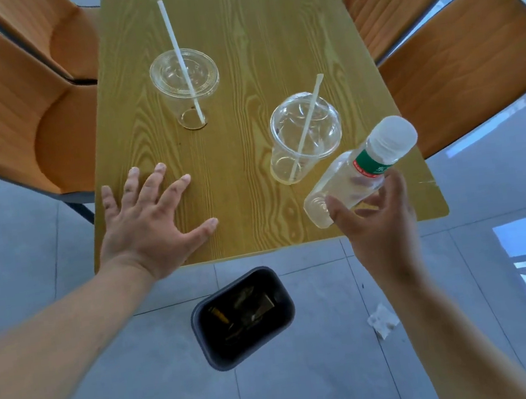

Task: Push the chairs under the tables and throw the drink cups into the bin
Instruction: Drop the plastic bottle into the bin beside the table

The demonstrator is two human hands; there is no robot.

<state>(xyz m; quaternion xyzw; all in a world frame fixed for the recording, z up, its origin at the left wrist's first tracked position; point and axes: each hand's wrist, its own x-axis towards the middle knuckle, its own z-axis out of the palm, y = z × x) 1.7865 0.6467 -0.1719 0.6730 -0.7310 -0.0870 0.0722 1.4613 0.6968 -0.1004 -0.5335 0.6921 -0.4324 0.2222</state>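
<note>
Two clear plastic cups with straws stand on the wooden table (234, 30): a flat-lidded cup (185, 86) toward the left and a dome-lidded cup (303, 138) nearer the right. My right hand (380, 218) grips an empty clear bottle (354, 171) with a white cap and green label, tilted over the table's near right corner. My left hand (148, 220) rests flat on the table with fingers spread, holding nothing. A dark bin (243, 317) stands on the floor just below the table's near edge, between my arms.
Two orange chairs (12, 107) stand along the table's left side and two more orange chairs (467, 64) along its right. A crumpled white scrap (382, 320) lies on the grey tile floor right of the bin.
</note>
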